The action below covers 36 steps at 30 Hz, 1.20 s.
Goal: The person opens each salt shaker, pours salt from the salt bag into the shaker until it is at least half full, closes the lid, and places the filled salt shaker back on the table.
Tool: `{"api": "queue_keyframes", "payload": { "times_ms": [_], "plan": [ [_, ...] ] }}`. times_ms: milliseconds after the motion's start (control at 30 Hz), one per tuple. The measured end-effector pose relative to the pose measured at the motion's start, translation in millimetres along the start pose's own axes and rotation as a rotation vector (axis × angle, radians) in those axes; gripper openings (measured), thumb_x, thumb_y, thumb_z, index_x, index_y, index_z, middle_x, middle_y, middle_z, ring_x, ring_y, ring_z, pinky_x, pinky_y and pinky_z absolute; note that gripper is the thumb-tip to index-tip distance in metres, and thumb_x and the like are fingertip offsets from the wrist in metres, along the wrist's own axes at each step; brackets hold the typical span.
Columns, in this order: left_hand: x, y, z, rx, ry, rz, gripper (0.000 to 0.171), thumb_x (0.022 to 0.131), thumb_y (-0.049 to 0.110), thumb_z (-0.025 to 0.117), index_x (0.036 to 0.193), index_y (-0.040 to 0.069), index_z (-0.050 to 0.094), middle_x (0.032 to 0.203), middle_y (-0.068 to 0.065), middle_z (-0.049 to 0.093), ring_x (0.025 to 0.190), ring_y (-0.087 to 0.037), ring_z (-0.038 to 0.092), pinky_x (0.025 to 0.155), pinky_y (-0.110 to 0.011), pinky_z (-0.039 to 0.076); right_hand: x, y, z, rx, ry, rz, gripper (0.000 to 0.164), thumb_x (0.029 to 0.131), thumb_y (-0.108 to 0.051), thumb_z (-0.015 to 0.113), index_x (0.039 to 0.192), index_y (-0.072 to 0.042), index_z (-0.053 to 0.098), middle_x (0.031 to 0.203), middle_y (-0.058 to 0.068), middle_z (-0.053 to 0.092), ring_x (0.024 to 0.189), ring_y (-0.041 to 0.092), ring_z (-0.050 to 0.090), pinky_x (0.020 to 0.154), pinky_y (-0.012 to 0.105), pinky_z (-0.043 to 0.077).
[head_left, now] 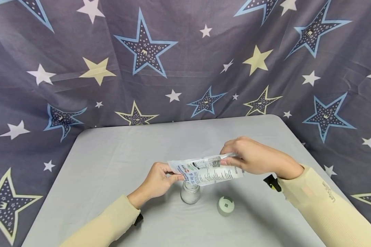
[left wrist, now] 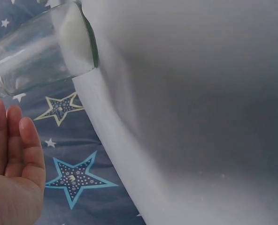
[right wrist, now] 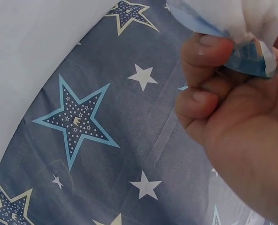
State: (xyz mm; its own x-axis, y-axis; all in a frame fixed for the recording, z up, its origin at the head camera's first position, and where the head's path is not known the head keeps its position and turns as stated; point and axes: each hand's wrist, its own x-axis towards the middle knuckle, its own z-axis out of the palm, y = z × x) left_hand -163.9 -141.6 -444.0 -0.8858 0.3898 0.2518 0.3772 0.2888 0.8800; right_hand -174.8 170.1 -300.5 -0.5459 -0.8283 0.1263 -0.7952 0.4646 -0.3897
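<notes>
A white printed plastic pouch (head_left: 208,173) lies nearly level above a small glass jar (head_left: 190,195). My left hand (head_left: 159,179) pinches the pouch's left end between thumb and fingers, over the jar's mouth. Its other end is gripped by my right hand (head_left: 250,155), held slightly higher. In the right wrist view, curled fingers (right wrist: 200,101) hold the pouch's bluish edge, with white contents showing through. The left wrist view has the jar with white powder or grains (left wrist: 78,40) at its bottom; the jar's mouth is partly out of frame. The pouch covers the jar's rim in the head view.
A pale green round lid (head_left: 226,206) sits on the table to the right of the jar. The grey-white table (head_left: 111,161) has rounded far corners, and a star-patterned curtain (head_left: 185,61) hangs behind and along its sides.
</notes>
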Motion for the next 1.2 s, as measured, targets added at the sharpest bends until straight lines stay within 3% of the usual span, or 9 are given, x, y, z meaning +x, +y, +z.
{"api": "queue_keyframes", "payload": {
  "times_ms": [267, 900, 1200],
  "plan": [
    [1.2, -0.7, 0.7, -0.017, -0.001, -0.027, 0.007, 0.083, 0.008, 0.085, 0.090, 0.009, 0.082, 0.093, -0.002, 0.079, 0.087, -0.015, 0.074, 0.071, -0.033, 0.057, 1.1, -1.3, 0.2, 0.000, 0.005, 0.001, 0.010, 0.100, -0.020, 0.068, 0.091, -0.020, 0.072, 0.085, -0.016, 0.063, 0.077, 0.002, 0.057, 0.076, 0.033, 0.051],
    [1.7, -2.7, 1.0, -0.018, -0.005, -0.021, 0.009, 0.083, 0.005, 0.084, 0.092, 0.008, 0.082, 0.093, -0.002, 0.079, 0.087, -0.016, 0.074, 0.072, -0.033, 0.059, 3.0, -1.8, 1.3, 0.011, 0.043, -0.026, 0.011, 0.097, -0.017, 0.072, 0.086, -0.019, 0.071, 0.083, -0.016, 0.064, 0.074, 0.002, 0.056, 0.071, 0.029, 0.051],
    [0.1, -2.0, 1.5, -0.023, -0.005, -0.034, 0.009, 0.084, 0.006, 0.083, 0.092, 0.008, 0.082, 0.094, -0.003, 0.079, 0.087, -0.015, 0.074, 0.072, -0.028, 0.058, 3.7, -2.5, 2.0, 0.007, 0.031, -0.005, 0.012, 0.097, -0.019, 0.072, 0.085, -0.020, 0.070, 0.082, -0.016, 0.063, 0.073, 0.002, 0.056, 0.071, 0.029, 0.051]
  ]
}}
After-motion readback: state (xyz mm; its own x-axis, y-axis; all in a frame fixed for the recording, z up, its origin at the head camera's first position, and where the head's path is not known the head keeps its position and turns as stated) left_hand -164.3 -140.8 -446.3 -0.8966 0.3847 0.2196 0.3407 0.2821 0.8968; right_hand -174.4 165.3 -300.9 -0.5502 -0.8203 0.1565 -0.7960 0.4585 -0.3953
